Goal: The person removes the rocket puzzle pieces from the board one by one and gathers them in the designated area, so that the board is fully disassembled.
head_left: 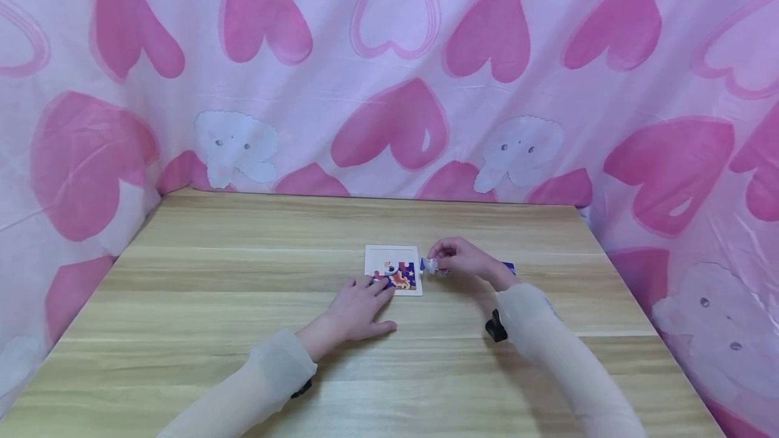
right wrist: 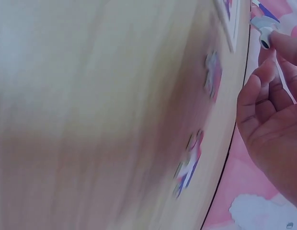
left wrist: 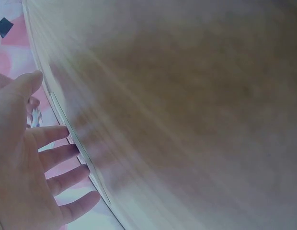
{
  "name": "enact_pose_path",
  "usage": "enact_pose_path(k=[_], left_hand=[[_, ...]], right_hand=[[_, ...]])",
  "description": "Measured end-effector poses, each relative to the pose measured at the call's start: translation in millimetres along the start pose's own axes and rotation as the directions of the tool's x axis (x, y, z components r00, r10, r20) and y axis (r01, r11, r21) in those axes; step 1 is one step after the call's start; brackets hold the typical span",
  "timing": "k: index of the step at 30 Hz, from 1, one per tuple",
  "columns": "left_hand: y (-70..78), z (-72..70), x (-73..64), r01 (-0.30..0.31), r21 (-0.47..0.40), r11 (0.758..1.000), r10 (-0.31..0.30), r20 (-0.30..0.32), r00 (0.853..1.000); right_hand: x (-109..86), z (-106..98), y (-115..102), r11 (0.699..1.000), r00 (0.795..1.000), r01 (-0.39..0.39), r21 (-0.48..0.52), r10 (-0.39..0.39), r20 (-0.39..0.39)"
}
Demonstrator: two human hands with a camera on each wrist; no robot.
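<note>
A white square puzzle frame (head_left: 392,251) lies on the table, partly filled with joined purple, orange and white pieces (head_left: 399,276). My left hand (head_left: 360,308) rests at its lower left corner, fingers straight and spread, fingertips covering part of the picture. In the left wrist view the left hand (left wrist: 33,158) holds nothing. Just right of the frame, my right hand (head_left: 465,261) pinches a puzzle piece (head_left: 429,265) between thumb and fingers. The right wrist view shows this puzzle piece (right wrist: 266,28), white and blue, raised at the fingertips of the right hand (right wrist: 273,105).
Two loose puzzle pieces lie on the table below the right hand: one piece (right wrist: 213,76) nearer the frame, another piece (right wrist: 189,165) farther off. The wooden table (head_left: 243,276) is backed by a pink heart-print curtain (head_left: 389,120).
</note>
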State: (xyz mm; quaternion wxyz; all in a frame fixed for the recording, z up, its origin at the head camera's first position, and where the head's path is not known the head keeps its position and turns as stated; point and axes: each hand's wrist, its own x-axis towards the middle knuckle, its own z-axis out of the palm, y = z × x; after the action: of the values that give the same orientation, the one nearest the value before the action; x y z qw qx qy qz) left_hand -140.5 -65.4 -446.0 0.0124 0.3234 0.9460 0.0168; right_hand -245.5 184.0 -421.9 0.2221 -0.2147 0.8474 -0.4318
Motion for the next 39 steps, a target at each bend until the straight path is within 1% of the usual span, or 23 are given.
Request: enact_pose_path(k=[2,4,10,13,20,24,26,31,35,37,39], left_hand=[[-0.2,0.6,-0.3,0.001,0.001,1.000,-0.001,0.001,1.000],[-0.3,1.0,-0.5,0.002,0.001,1.000,-0.002,0.002,1.000],[-0.6,0.8,-0.7,0.002,-0.006,1.000,-0.002,-0.003,1.000],[-0.7,0.5,-0.6,0.001,0.001,1.000,-0.001,-0.003,1.000],[-0.5,0.4,-0.6,0.001,0.016,1.000,-0.001,-0.006,1.000],[-0.7,1.5,-0.6,-0.005,0.020,1.000,0.006,-0.014,1.000],[-0.8,1.8,-0.6,-0.008,0.021,1.000,0.009,-0.018,1.000],[-1.0,1.9,-0.4,-0.009,0.013,1.000,0.010,-0.022,1.000],[-1.2,1.8,-0.1,-0.010,0.010,1.000,0.010,-0.024,1.000],[-1.1,1.7,-0.2,-0.011,0.011,1.000,0.011,-0.023,1.000],[-1.1,1.8,-0.2,-0.012,0.013,1.000,0.012,-0.024,1.000]], right_hand=[[-5.4,-2.2,4.8,1.000,1.000,0.010,0.000,-0.010,0.014],[-10.3,-3.6,9.3,1.000,1.000,0.003,0.001,-0.003,0.030],[-22.4,-3.0,20.0,1.000,0.993,-0.003,-0.013,0.005,0.118],[-27.2,-1.5,22.6,0.999,0.991,-0.013,-0.036,0.018,0.132],[-32.6,0.9,23.1,0.994,0.993,-0.076,-0.078,0.082,0.083],[-34.1,2.1,21.9,0.989,0.993,-0.089,-0.122,0.097,0.064],[-34.5,2.9,21.8,0.988,0.994,-0.080,-0.135,0.088,0.056],[-35.3,3.9,21.7,0.988,0.998,-0.030,-0.155,0.038,0.046],[-35.5,4.8,21.3,0.986,0.999,-0.019,-0.168,0.025,0.037],[-35.2,5.5,20.8,0.985,0.999,-0.027,-0.172,0.032,0.029],[-35.1,5.9,20.9,0.980,0.999,-0.026,-0.197,0.031,0.023]])
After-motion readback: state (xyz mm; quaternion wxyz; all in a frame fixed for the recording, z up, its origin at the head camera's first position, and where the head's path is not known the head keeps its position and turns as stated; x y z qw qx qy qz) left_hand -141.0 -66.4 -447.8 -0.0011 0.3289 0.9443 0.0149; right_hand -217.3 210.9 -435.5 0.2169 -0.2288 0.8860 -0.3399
